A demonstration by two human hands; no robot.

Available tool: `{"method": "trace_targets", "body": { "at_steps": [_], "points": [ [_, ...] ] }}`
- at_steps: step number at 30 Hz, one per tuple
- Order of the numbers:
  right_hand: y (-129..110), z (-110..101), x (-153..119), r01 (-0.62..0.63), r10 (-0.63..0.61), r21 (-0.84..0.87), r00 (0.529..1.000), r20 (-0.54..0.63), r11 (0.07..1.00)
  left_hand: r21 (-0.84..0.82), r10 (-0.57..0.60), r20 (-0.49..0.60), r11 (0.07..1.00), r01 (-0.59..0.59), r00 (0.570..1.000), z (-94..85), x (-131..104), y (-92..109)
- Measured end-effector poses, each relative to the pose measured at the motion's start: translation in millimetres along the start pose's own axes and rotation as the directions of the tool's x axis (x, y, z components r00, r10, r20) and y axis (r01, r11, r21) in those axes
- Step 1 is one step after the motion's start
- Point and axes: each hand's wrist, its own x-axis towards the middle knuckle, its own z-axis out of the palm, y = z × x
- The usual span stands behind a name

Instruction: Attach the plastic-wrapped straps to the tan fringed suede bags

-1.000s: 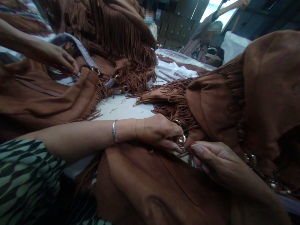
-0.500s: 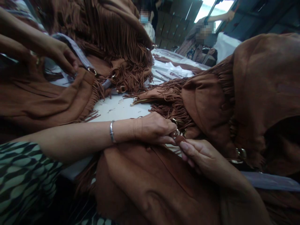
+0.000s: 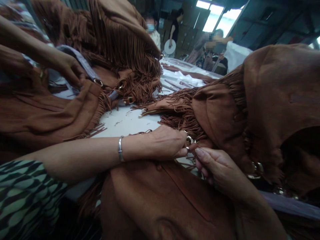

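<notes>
A brown suede bag (image 3: 160, 193) lies in front of me, its zipper slit facing up. Above its far edge my left hand (image 3: 168, 142), with a silver bangle on the wrist, is closed around something at a gold ring (image 3: 189, 140); its fingertips are partly hidden. My right hand (image 3: 215, 163) pinches a small brown leather tab (image 3: 192, 147) beside that ring, thumb on top. The two hands almost meet at the tab.
At the left, another person's hands (image 3: 67, 66) work on a brown bag (image 3: 50, 110) with a wrapped strap. Fringed bags (image 3: 125, 36) are heaped behind, more (image 3: 220, 113) at the right. The white table (image 3: 122, 121) shows between. People stand farther back.
The view has shifted slightly, with my hands a little lower in it. The ring and tab show more between my hands. A person holding a white roll has come into view behind.
</notes>
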Motion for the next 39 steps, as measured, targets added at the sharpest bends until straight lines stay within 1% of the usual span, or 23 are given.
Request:
{"method": "trace_targets", "body": {
  "at_steps": [3,5,6,8,10,11,14,16,19,21,23,26,29,32,36,37,39],
  "points": [
    [-1.4,14.1,4.6,0.053,-0.06,-0.079,0.995,-0.082,0.995,0.032,-0.055,-0.018,0.998,0.056,0.998,2.2,3.2,-4.2],
    [-1.6,16.8,6.8,0.063,-0.076,-0.114,0.99,-0.119,0.991,0.029,-0.062,-0.016,0.998,0.063,0.998,3.6,4.0,-7.1],
    [-1.5,15.2,7.1,0.056,-0.069,-0.109,0.991,-0.112,0.992,0.012,-0.051,-0.019,0.999,0.051,0.999,3.9,3.8,-8.0],
    [-0.6,6.7,5.8,0.031,-0.033,-0.059,0.998,-0.046,0.998,-0.04,0.01,-0.048,0.999,-0.012,0.999,3.3,2.4,-8.5],
    [1.4,-5.0,2.0,-0.001,0.001,-0.004,0.999,0.038,1.0,-0.069,0.109,-0.08,0.991,-0.114,0.991,1.1,0.3,-7.9],
    [2.6,-10.6,-0.4,-0.014,0.012,0.018,0.997,0.077,1.0,-0.068,0.165,-0.076,0.983,-0.17,0.983,-0.3,-0.8,-7.3],
    [5.3,-21.2,-6.2,-0.027,0.011,0.088,0.985,0.17,0.996,-0.013,0.308,-0.005,0.951,-0.308,0.951,-3.9,-2.6,-6.3],
    [5.3,-23.4,-7.2,-0.011,-0.017,0.151,0.983,0.184,0.988,0.047,0.363,0.006,0.931,-0.363,0.932,-4.2,-2.6,-6.2],
    [4.5,-23.3,-4.5,0.014,-0.042,0.198,0.99,0.136,0.98,0.109,0.418,-0.044,0.905,-0.412,0.907,-1.0,-1.9,-6.4],
    [5.0,-22.3,-2.0,0.021,-0.041,0.196,0.994,0.097,0.98,0.118,0.416,-0.091,0.907,-0.405,0.905,2.3,-1.9,-6.9],
    [6.1,-19.6,-0.6,0.022,-0.037,0.19,0.996,0.078,0.982,0.122,0.383,-0.134,0.922,-0.368,0.914,5.2,-2.4,-8.3],
    [5.7,-11.9,-1.1,0.003,-0.018,0.146,0.994,0.104,0.989,0.102,0.323,-0.151,0.945,-0.31,0.934,7.6,-3.3,-12.1],
    [1.2,-4.2,-3.0,0.015,-0.018,0.033,0.994,0.106,0.999,0.095,0.267,-0.112,0.962,-0.257,0.957,8.3,-3.2,-15.9],
    [-3.6,-3.9,-4.3,0.055,-0.051,-0.038,0.995,0.09,0.998,0.103,0.232,-0.07,0.969,-0.224,0.97,6.5,-2.4,-16.1],
    [-1.9,-12.9,-3.2,0.045,-0.041,-0.019,0.985,0.168,0.999,0.077,0.247,0.002,0.966,-0.247,0.969,0.5,-1.2,-11.0],
    [0.0,-14.5,-2.3,0.032,-0.03,-0.009,0.985,0.17,0.999,0.075,0.248,0.02,0.966,-0.249,0.969,-1.0,-0.8,-9.7],
    [4.0,-15.2,0.1,0.008,-0.01,0.013,0.99,0.138,1.0,0.069,0.221,0.029,0.972,-0.223,0.975,-3.2,0.0,-8.1]
  ]
}}
